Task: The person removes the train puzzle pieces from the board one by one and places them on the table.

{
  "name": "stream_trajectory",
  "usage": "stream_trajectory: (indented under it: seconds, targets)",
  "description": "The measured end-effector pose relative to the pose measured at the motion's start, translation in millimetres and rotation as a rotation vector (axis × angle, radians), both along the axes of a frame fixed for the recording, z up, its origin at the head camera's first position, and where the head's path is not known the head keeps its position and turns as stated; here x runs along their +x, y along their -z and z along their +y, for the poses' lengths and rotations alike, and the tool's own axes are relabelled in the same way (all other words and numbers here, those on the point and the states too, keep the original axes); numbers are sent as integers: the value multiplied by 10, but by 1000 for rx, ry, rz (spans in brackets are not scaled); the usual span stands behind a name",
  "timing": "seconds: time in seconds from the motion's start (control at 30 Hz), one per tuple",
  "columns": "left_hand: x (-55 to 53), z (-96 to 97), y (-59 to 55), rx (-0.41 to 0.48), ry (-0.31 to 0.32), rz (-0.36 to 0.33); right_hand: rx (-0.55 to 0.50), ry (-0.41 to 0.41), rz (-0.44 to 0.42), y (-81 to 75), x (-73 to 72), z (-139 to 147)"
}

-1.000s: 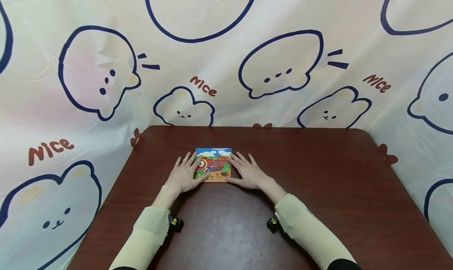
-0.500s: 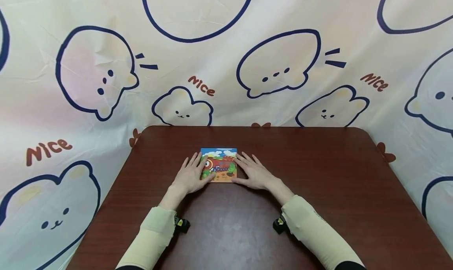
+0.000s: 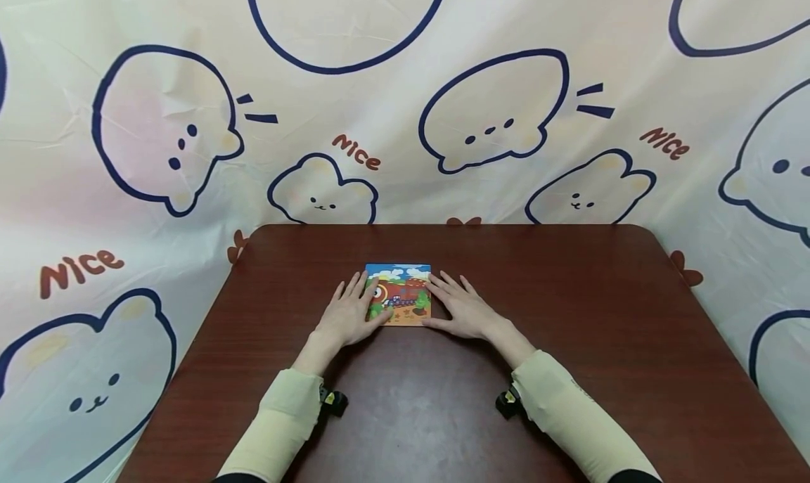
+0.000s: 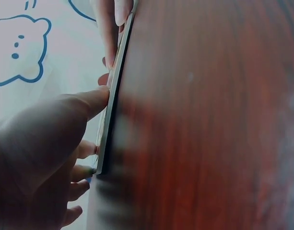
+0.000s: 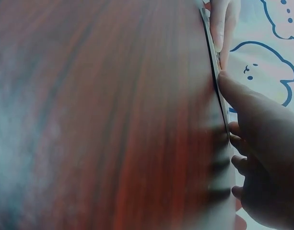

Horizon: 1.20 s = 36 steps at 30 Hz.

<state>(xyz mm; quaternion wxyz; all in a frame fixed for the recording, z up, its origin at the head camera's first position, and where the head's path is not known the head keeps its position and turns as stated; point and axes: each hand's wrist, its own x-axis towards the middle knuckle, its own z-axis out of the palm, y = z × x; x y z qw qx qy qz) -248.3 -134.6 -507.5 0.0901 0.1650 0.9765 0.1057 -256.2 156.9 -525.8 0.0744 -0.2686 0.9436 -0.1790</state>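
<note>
A thin square board (image 3: 403,294) printed with a bright cartoon picture lies flat on the table, blue sky at its far side and orange ground at its near side. My left hand (image 3: 348,316) rests along its left side with fingers spread, thumb and index finger over the picture. On the opposite side my right hand (image 3: 467,313) touches the right edge with extended fingertips and thumb. The left wrist view shows the board edge-on as a slim slab (image 4: 111,96), the left thumb (image 4: 96,99) on its near edge. In the right wrist view, the right thumb (image 5: 230,86) meets that same edge.
The dark brown wooden table (image 3: 569,300) has rounded far corners. Behind it hangs a pale cloth (image 3: 405,103) with blue cartoon outlines and "Nice" lettering. A small black camera (image 3: 334,402) is strapped at the left wrist, another black camera (image 3: 508,403) at the right.
Both hands and the board between them have slid to the right across the table, keeping the same hold. The head view has shifted slightly.
</note>
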Motion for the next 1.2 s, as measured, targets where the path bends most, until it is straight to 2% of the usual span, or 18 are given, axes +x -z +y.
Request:
stream_trajectory:
  seconds: [0.37,0.6,0.8,0.93,1.07,1.2]
  targets:
    - [48,49,-4,39,-38,-12,11,-4,-10,-47,21,27]
    - [9,167,-56,62,2,-9,-19,7,-24,-79,23,45]
    - [5,248,-35,43,17,-28,-12,11,-34,-103,31,62]
    - [13,262,-17,34,18,-27,-14,43,30,-115,13,51]
    - [10,267,-22,36,16,-30,-22,87,131,-123,-53,34]
    - [-5,237,-26,35,16,-23,-76,102,217,-122,-138,-29]
